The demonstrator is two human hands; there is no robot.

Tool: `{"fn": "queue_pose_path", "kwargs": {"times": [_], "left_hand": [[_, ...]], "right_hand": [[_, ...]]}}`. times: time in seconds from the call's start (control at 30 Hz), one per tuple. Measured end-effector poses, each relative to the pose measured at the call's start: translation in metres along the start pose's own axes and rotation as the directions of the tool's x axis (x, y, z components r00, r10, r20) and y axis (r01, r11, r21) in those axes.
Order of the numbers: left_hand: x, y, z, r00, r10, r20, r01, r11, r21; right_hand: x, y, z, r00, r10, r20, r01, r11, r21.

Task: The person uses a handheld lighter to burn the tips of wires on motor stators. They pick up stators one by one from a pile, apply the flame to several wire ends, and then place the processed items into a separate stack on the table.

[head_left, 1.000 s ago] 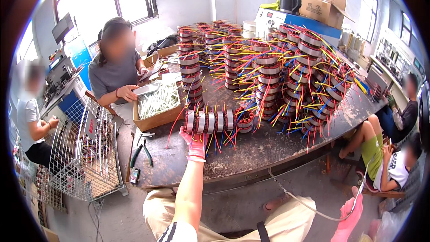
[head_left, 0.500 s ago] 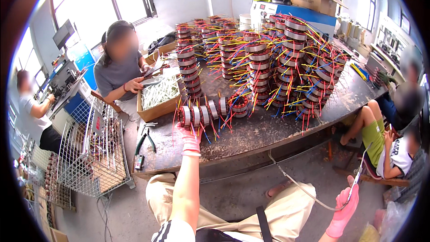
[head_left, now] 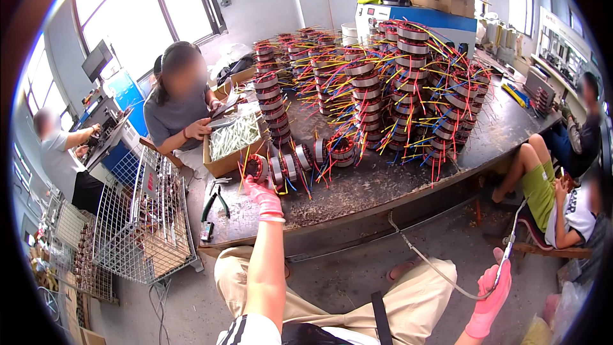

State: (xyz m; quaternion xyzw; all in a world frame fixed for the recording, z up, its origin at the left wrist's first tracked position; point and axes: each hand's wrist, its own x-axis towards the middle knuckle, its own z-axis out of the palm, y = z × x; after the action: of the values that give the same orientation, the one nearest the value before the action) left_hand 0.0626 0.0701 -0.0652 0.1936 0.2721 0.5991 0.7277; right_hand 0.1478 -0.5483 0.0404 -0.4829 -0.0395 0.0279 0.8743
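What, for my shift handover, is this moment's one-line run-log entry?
Left hand: touching wired ring | Right hand: holding thin tool | Pliers: on table

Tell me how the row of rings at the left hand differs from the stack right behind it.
The row lies along with its rings on edge, while the stack rises with its rings piled flat. The row has fewer rings than the stack. The left hand touches the row's left end; no hand touches the stack. Both show grey metal and red parts.
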Motion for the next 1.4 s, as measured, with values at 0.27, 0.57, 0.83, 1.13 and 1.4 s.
{"fn": "queue_pose_path", "kwargs": {"times": [0.27,0.57,0.83,1.13,1.4], "left_hand": [[-0.024,0.076,0.011,0.974,-0.163,0.160,0.097,0.929,0.356],[-0.032,0.148,-0.076,0.926,-0.369,0.085,0.199,0.665,0.720],[-0.060,0.154,-0.098,0.966,-0.244,0.083,0.017,0.381,0.924],[-0.178,0.247,0.001,0.926,-0.346,0.150,-0.261,-0.299,0.918],[-0.134,-0.001,0.111,0.635,-0.229,0.738,-0.696,0.245,0.675]], "right_hand": [[0.001,-0.002,0.008,0.996,-0.025,-0.084,0.020,0.997,-0.070],[0.005,0.018,0.008,0.998,0.048,0.036,-0.048,0.999,-0.013],[0.003,0.015,0.024,0.999,0.035,0.012,-0.033,0.996,-0.080],[0.009,0.012,0.011,0.999,0.014,-0.039,-0.018,0.994,-0.106],[0.013,0.009,0.019,0.995,-0.007,-0.104,-0.008,0.990,-0.141]]}}
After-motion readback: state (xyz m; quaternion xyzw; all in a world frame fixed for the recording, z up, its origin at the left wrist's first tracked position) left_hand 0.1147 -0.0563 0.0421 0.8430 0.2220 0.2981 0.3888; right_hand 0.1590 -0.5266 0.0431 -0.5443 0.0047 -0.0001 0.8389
